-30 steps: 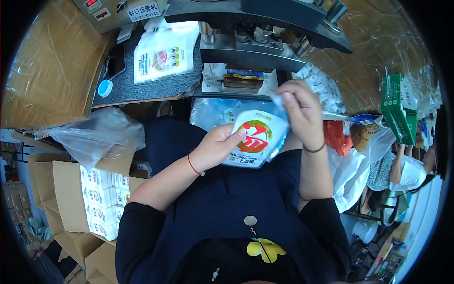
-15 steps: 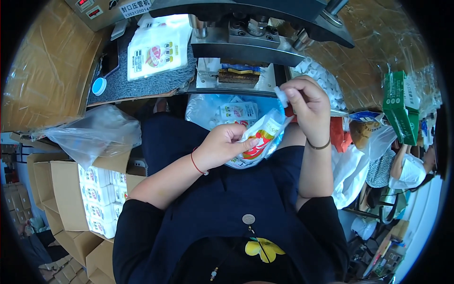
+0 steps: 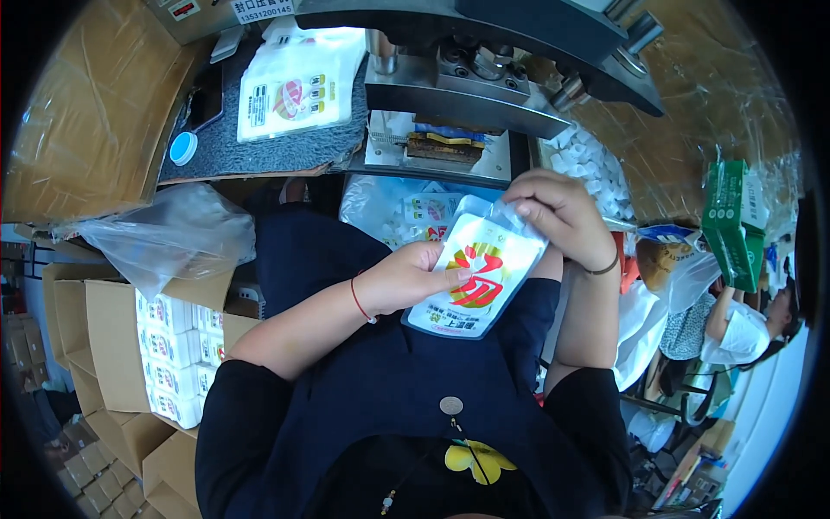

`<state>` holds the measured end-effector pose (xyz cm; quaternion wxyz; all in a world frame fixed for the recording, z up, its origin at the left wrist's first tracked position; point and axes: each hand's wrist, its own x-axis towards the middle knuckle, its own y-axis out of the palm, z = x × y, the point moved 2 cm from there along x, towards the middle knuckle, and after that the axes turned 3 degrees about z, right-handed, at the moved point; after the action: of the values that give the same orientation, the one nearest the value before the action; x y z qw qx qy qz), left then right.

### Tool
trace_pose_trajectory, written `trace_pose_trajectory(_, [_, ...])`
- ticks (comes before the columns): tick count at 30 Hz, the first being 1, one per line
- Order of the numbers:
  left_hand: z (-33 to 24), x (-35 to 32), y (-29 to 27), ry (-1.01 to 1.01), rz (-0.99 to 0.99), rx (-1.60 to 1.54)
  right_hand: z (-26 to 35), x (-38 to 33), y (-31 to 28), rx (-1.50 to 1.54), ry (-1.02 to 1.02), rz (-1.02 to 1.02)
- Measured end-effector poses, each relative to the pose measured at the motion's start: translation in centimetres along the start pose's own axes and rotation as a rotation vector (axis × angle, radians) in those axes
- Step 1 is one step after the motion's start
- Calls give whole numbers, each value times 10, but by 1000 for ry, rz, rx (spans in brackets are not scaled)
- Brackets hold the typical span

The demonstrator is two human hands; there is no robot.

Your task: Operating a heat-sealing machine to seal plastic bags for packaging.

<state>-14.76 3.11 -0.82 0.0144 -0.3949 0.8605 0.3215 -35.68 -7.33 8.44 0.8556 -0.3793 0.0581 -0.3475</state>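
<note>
My left hand [image 3: 411, 281] grips a flat white plastic pouch [image 3: 484, 298] with red and yellow-green print, its thumb lying across the front. The pouch tilts over my lap, its printed face up. At its clear top edge my right hand [image 3: 566, 216] is closed in a pinch. The small white plastic spout seen in those fingers a moment earlier is now mostly hidden behind them and the pouch film. Beyond the pouch, more printed pouches [image 3: 428, 208] lie in a blue-lined container.
A metal press [image 3: 484, 86] stands ahead, with a pile of white spouts [image 3: 588, 164] to its right. Stacked pouches [image 3: 298, 95] and a blue cap [image 3: 183, 148] lie on the grey mat. An open carton [image 3: 117, 346] at left holds packed pouches. Another person [image 3: 735, 329] sits far right.
The pouch has swung flatter and its printed face now shows fully. My right hand has come down and in, bringing the spout to the pouch's top edge.
</note>
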Motion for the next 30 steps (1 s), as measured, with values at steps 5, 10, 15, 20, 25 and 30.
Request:
trace_pose_trajectory(5, [-2, -1, -4, -49, 3, -10, -5, -2, 11, 232, 81, 53])
trace_pose_trajectory(10, [7, 4, -10, -60, 40, -15, -5, -4, 25, 170, 64, 118])
trace_pose_trajectory(15, [5, 3, -13, -25, 16, -25, -16, -14, 12, -235, 1, -107])
trace_pose_trajectory(20, [-28, 3, -39, 82, -170, -156, -63, -31, -22, -775, 569, -187])
trace_pose_trajectory(25, [-40, 15, -59, 90, -276, -180, -93, -31, -16, -645, 469, -227])
trace_pose_trajectory(30, [-92, -6, -96, 451, -998, 613, -95, -32, -8, -925, 267, -375])
